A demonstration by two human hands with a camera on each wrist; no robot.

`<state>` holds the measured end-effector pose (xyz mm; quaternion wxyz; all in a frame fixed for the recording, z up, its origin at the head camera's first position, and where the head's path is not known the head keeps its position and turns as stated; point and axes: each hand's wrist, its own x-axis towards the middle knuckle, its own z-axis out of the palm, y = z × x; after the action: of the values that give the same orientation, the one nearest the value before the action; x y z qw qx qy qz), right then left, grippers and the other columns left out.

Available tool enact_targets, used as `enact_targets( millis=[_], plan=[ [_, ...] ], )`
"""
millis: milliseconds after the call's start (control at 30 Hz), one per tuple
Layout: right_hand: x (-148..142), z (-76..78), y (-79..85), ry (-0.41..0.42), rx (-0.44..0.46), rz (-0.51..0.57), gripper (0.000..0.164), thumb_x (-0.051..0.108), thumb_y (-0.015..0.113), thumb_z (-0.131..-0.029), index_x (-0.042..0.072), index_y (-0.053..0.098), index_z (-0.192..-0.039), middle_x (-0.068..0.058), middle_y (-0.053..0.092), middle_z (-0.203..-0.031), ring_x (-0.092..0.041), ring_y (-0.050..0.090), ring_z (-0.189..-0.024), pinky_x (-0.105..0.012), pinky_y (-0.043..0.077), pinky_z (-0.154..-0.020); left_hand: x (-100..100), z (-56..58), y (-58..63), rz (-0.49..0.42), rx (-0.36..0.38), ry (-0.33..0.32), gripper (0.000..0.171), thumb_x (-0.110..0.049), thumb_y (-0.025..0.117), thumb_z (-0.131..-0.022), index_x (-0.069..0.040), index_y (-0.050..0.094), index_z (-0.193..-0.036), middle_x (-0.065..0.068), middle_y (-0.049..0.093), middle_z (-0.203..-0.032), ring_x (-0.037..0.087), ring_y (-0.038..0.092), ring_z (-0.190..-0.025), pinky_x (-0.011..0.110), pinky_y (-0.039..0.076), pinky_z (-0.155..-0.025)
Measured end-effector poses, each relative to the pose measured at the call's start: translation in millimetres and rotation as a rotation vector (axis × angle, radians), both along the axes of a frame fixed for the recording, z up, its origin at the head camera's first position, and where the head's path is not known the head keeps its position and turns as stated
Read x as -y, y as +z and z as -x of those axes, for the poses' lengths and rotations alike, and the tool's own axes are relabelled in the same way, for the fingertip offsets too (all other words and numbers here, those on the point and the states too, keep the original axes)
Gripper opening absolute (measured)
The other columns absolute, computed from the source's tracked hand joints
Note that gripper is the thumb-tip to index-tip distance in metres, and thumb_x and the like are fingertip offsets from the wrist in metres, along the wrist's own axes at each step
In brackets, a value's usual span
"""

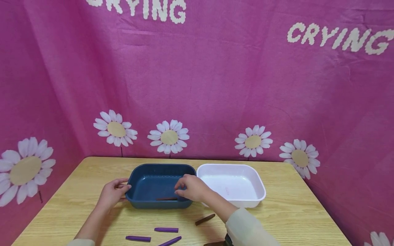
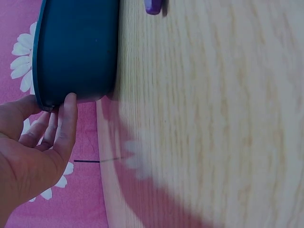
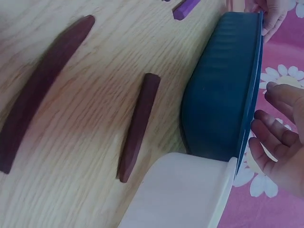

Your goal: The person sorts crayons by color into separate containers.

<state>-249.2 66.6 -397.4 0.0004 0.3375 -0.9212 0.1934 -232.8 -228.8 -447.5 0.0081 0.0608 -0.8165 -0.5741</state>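
My left hand (image 1: 112,194) grips the left end of a dark blue tray (image 1: 160,205), thumb at the rim and fingers against the outer wall. In the left wrist view that wall (image 2: 78,52) fills the upper left. Inside the tray, near its front side, lies a brown crayon (image 1: 166,199). My right hand (image 1: 192,188) hovers over the tray's right end, fingers loosely bent. From the right wrist, nothing shows between its fingers (image 3: 266,152). Another brown crayon (image 3: 138,128) lies on the table in front of the trays.
A white tray (image 1: 261,194) stands right beside the blue one. Three purple crayons, one of them (image 1: 166,230) nearest the blue tray, lie at the table's front. A further brown crayon (image 3: 42,90) is by my right sleeve (image 1: 249,227). A pink curtain (image 1: 209,85) hangs behind the table.
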Motion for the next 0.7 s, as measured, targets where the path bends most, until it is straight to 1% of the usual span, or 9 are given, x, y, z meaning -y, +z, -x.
enact_targets(
  millis=[100,233,300,433,567,700],
  plan=[
    [-5,-1.3,0.1,0.005,0.0,0.027,0.016,0.024,0.067,-0.085,0.013,0.074,-0.095,0.0,0.063,-0.084,-0.003,0.047,-0.069,-0.017,0.041,-0.061,0,0.6,-1.0,-0.002,-0.003,0.006,0.045,-0.009,0.057,-0.092,0.011,0.045,-0.13,0.027,0.059,-0.106,0.017,0.066,-0.074,0.037,0.058,-0.066],
    [-12,-2.4,2.9,0.002,0.037,0.076,0.018,0.024,0.066,-0.087,0.012,0.073,-0.098,-0.002,0.063,-0.089,-0.003,0.049,-0.069,-0.018,0.043,-0.061,1,1.9,-1.5,0.0,-0.007,0.002,0.046,-0.01,0.057,-0.092,0.012,0.044,-0.13,0.03,0.058,-0.108,0.017,0.066,-0.075,0.037,0.058,-0.066],
    [-16,-3.7,4.8,-0.003,0.058,0.094,0.019,0.024,0.066,-0.087,0.011,0.072,-0.099,-0.003,0.062,-0.089,-0.003,0.049,-0.068,-0.018,0.044,-0.061,1,1.8,-1.5,-0.001,-0.005,-0.003,0.046,-0.011,0.057,-0.092,0.012,0.044,-0.13,0.031,0.057,-0.108,0.017,0.066,-0.075,0.037,0.058,-0.066],
    [-23,-9.0,7.9,-0.015,0.084,0.114,0.02,0.025,0.065,-0.087,0.011,0.072,-0.1,0.0,0.059,-0.087,-0.002,0.048,-0.067,-0.018,0.044,-0.062,1,0.6,-0.8,0.001,-0.006,-0.006,0.046,-0.01,0.057,-0.092,0.013,0.044,-0.13,0.031,0.057,-0.107,0.017,0.066,-0.075,0.037,0.058,-0.066],
    [-29,-15.1,8.8,-0.025,0.081,0.128,0.018,0.026,0.065,-0.087,0.013,0.072,-0.098,0.003,0.058,-0.086,-0.001,0.047,-0.067,-0.018,0.044,-0.063,0,-0.7,0.1,0.004,-0.012,-0.01,0.046,-0.01,0.057,-0.092,0.013,0.044,-0.129,0.031,0.057,-0.107,0.018,0.067,-0.075,0.036,0.058,-0.065],
    [-36,-21.1,8.5,-0.008,0.069,0.137,0.015,0.024,0.066,-0.087,0.014,0.072,-0.096,0.0,0.061,-0.087,-0.003,0.05,-0.07,-0.018,0.044,-0.064,-1,-1.7,0.9,0.001,-0.012,-0.006,0.045,-0.01,0.057,-0.092,0.013,0.044,-0.129,0.031,0.058,-0.107,0.018,0.067,-0.075,0.036,0.058,-0.065]
  ],
)
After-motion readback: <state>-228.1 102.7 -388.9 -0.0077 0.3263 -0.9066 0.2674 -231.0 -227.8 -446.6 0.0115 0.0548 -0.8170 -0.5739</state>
